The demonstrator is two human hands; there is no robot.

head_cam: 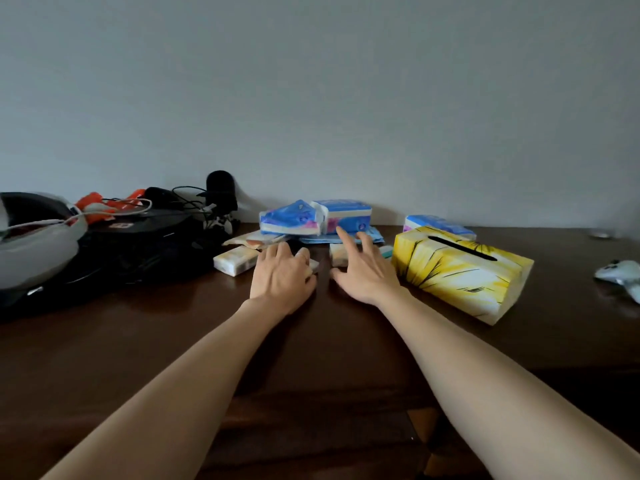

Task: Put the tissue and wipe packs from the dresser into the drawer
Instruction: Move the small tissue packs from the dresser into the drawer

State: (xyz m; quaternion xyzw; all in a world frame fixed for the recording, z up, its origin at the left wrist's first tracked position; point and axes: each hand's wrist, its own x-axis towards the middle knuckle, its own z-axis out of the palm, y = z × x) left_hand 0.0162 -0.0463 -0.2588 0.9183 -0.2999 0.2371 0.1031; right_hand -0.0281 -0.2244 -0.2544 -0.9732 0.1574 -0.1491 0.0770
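Blue-and-white tissue packs [313,216] lie in a heap at the back of the dark wooden dresser [138,341], with one more blue pack [438,225] to the right. A small pale pocket pack [233,263] lies left of my left hand [282,275], which rests palm down with its fingers over another small pack. My right hand [362,268] hovers with fingers spread over a small pale pack [337,254] and flat blue wipe sachets [375,237]. Neither hand holds anything. A flat beige sachet [252,240] lies behind the left hand.
A yellow tissue box [460,275] with a black slot stands right of my right hand. A black bag [131,251] with cables, orange items and a grey helmet-like object [38,244] fills the left side. A pale toy [620,275] lies far right. The wall is close behind.
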